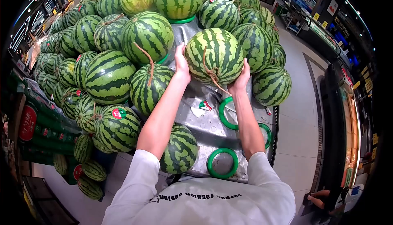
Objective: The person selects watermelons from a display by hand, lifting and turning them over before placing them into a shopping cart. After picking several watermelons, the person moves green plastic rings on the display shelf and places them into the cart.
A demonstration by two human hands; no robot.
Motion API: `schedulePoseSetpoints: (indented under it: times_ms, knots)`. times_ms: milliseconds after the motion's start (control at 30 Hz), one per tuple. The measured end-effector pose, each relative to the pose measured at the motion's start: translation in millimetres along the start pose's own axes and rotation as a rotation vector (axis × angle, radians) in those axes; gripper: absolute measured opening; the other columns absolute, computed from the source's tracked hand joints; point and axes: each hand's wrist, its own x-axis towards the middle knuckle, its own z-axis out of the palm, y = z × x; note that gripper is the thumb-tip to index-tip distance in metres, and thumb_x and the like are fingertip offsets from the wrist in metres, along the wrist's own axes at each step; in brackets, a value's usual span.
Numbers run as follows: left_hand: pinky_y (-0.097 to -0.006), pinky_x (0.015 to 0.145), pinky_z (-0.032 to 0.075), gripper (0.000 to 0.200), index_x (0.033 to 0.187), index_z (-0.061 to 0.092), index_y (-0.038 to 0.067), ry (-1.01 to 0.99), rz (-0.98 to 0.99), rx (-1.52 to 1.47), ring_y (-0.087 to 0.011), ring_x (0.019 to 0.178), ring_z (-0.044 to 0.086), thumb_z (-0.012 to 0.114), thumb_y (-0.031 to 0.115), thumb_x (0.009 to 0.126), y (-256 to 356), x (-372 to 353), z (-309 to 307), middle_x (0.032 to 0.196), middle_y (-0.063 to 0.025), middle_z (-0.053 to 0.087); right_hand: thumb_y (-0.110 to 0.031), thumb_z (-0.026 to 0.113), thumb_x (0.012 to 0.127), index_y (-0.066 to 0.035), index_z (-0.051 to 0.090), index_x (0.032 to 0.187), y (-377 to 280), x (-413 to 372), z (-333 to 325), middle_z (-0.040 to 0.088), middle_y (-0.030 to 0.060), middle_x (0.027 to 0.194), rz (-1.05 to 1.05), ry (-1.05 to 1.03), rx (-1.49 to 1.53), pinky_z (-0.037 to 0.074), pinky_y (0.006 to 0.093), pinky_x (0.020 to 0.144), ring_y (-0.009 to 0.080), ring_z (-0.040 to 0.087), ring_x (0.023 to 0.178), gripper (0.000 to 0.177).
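A striped watermelon [219, 53] with a dry curled stem is clasped between my two hands. My left hand [181, 64] presses against its left side, palm inward. My right hand [241, 77] cups its lower right side, fingers pointing up. Under my forearms is a silver metal stand [194, 122] with stepped, dimpled surfaces. Whether the melon touches the stand is hidden. Beside my left forearm sits a smaller watermelon [150, 87] with a brown stem. A green ring [223, 114] lies partly behind my right forearm.
Many watermelons [109, 77] are piled to the left and behind. Another green ring [211, 163] and a watermelon [179, 149] are at the stand's near edge. A torn label [204, 105] lies on the metal. The tiled aisle [299, 114] and a display case [348, 130] are at right.
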Motion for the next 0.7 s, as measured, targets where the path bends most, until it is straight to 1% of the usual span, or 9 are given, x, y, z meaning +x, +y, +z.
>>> schedulePoseSetpoints:
  times_ms: [33, 133, 200, 267, 333, 400, 500, 600, 700]
  knots:
    - [-0.0379, 0.099, 0.047, 0.058, 0.123, 0.064, 0.006, -0.096, -0.041, -0.027, -0.0239, 0.112, 0.062, 0.041, 0.052, 0.097, 3, -9, 3, 0.123, -0.0109, 0.067, -0.048, 0.042, 0.102, -0.006, 0.058, 0.131, -1, -3, 0, 0.065, 0.0074, 0.126, 0.002, -0.002, 0.023, 0.048, 0.0381, 0.099, 0.0223, 0.061, 0.115, 0.054]
    - [-0.0362, 0.100, 0.046, 0.054, 0.124, 0.063, 0.006, -0.104, 0.077, 0.027, -0.0219, 0.113, 0.061, 0.041, 0.049, 0.099, -7, -26, 4, 0.123, -0.0103, 0.067, -0.049, 0.044, 0.100, -0.004, 0.060, 0.130, 0, -9, -6, 0.069, 0.0119, 0.121, -0.080, -0.012, 0.069, 0.053, 0.0406, 0.094, 0.0262, 0.067, 0.106, 0.056]
    - [-0.0348, 0.105, 0.042, 0.053, 0.134, 0.056, 0.005, -0.017, 0.254, 0.121, -0.0198, 0.120, 0.057, 0.043, 0.043, 0.100, -16, -30, 0, 0.131, -0.0095, 0.062, -0.049, 0.043, 0.100, -0.004, 0.058, 0.131, -6, -21, -4, 0.067, 0.0130, 0.123, 0.001, -0.067, 0.155, 0.052, 0.0395, 0.096, 0.0268, 0.065, 0.110, 0.057]
    - [-0.0339, 0.110, 0.035, 0.057, 0.140, 0.050, 0.003, -0.027, 0.440, 0.307, -0.0214, 0.129, 0.050, 0.044, 0.042, 0.100, -3, -74, 17, 0.139, -0.0117, 0.055, -0.051, 0.042, 0.100, -0.003, 0.057, 0.134, -10, -29, -11, 0.065, 0.0141, 0.126, 0.021, -0.167, 0.200, 0.052, 0.0406, 0.097, 0.0282, 0.064, 0.112, 0.060]
    - [-0.0380, 0.116, 0.027, 0.058, 0.140, 0.050, -0.003, -0.175, 0.612, 0.486, -0.0258, 0.135, 0.044, 0.047, 0.038, 0.098, 23, -112, 13, 0.146, -0.0179, 0.047, -0.051, 0.041, 0.100, -0.003, 0.055, 0.135, 0, -32, -27, 0.063, 0.0143, 0.131, 0.004, -0.331, 0.351, 0.052, 0.0424, 0.098, 0.0303, 0.063, 0.114, 0.061]
    - [-0.0407, 0.117, 0.026, 0.063, 0.140, 0.050, -0.003, -0.318, 0.768, 0.661, -0.0292, 0.138, 0.042, 0.050, 0.041, 0.095, 49, -132, -9, 0.148, -0.0215, 0.046, -0.051, 0.041, 0.100, -0.004, 0.055, 0.136, 6, -46, -36, 0.062, 0.0143, 0.131, 0.037, -0.375, 0.386, 0.052, 0.0426, 0.098, 0.0304, 0.063, 0.115, 0.061]
    - [-0.0438, 0.118, 0.025, 0.078, 0.143, 0.047, -0.005, -0.306, 0.825, 0.572, -0.0366, 0.142, 0.039, 0.061, 0.047, 0.086, 40, -193, 18, 0.149, -0.0290, 0.043, -0.051, 0.041, 0.100, -0.004, 0.055, 0.136, 10, -73, -46, 0.062, 0.0141, 0.132, 0.110, -0.390, 0.374, 0.051, 0.0428, 0.099, 0.0304, 0.062, 0.115, 0.061]
    - [-0.0446, 0.115, 0.031, 0.080, 0.142, 0.047, -0.007, -0.115, 0.932, 0.725, -0.0396, 0.138, 0.043, 0.064, 0.044, 0.083, 37, -248, 16, 0.148, -0.0330, 0.042, -0.050, 0.041, 0.100, -0.004, 0.055, 0.137, 16, -100, -53, 0.061, 0.0140, 0.133, 0.189, -0.399, 0.362, 0.051, 0.0431, 0.099, 0.0304, 0.062, 0.116, 0.060]
    - [-0.0467, 0.111, 0.037, 0.082, 0.138, 0.050, -0.011, -0.061, 1.154, 0.810, -0.0442, 0.134, 0.047, 0.068, 0.044, 0.079, 41, -293, 9, 0.143, -0.0391, 0.042, -0.049, 0.041, 0.100, -0.004, 0.054, 0.137, 22, -130, -50, 0.061, 0.0139, 0.134, 0.295, -0.431, 0.298, 0.051, 0.0433, 0.100, 0.0305, 0.061, 0.117, 0.060]
